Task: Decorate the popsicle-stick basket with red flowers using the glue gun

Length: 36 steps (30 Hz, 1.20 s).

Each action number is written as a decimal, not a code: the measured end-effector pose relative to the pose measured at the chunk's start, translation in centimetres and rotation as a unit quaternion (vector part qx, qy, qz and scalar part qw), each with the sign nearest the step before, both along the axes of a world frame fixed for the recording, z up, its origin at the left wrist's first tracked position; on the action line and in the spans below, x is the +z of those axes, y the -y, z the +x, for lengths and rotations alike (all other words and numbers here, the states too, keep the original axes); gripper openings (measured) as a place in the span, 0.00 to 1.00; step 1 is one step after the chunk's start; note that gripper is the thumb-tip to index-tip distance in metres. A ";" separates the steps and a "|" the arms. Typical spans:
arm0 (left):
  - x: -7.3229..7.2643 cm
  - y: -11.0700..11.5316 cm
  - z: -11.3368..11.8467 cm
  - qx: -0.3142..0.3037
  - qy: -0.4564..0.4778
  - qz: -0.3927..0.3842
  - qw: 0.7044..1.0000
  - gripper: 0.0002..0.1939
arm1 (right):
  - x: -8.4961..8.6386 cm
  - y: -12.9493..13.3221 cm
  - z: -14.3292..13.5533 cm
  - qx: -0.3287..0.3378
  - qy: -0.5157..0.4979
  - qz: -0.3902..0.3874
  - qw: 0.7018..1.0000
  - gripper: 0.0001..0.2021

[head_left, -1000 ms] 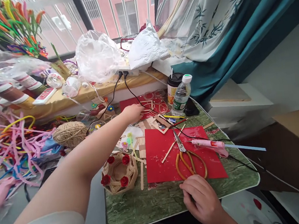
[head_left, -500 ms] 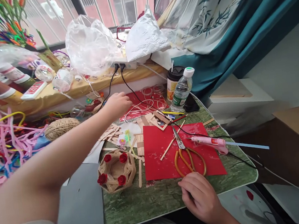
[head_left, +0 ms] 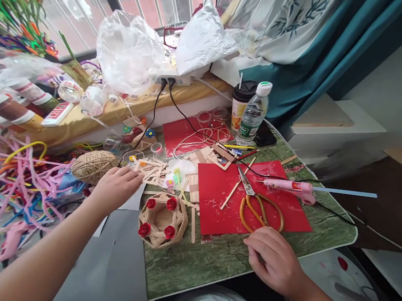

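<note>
My left hand (head_left: 121, 184) is palm down beside a ball of twine (head_left: 94, 166), its fingers loosely stretched over the left edge of a pile of wooden craft sticks (head_left: 156, 172). Nothing shows in it, though the undersides of the fingers are hidden. At the table's front edge my right hand (head_left: 271, 258) rests with curled fingers and nothing visible in them. Just beyond it, scissors (head_left: 248, 188) with yellow handles lie on a red sheet (head_left: 211, 183). Between the hands stands an octagonal stick basket (head_left: 183, 219) wrapped in twine, with several red roses (head_left: 169, 232) on its rim.
A pink glue gun (head_left: 287, 185) with a clear blue stick lies on the right, its cord crossing the table. Behind stand a water bottle (head_left: 253, 114) and a lidded cup (head_left: 238, 108). Pipe cleaners (head_left: 27, 173) crowd the left side. A plastic bag (head_left: 129, 52) sits on the sill.
My left hand has come back from above the far red sheet, down and leftward to the twine ball and craft sticks. My right hand stays by the scissors. The view has shifted slightly.
</note>
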<state>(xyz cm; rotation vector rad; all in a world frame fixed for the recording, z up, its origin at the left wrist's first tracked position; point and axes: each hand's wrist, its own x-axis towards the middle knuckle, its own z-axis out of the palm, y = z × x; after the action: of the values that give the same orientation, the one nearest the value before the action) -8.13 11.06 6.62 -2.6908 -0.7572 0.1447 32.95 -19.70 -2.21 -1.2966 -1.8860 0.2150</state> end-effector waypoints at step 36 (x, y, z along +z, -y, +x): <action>-2.2 -14.8 20.4 0.336 -0.134 -0.095 0.927 0.23 | 0.4 -0.2 0.1 -0.004 -0.011 -0.008 1.000 0.15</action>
<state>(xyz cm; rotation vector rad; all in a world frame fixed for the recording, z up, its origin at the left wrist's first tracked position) 12.25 25.86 4.43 -2.3781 -1.6026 0.7650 33.03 -19.49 -1.84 -1.3070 -1.8645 0.2406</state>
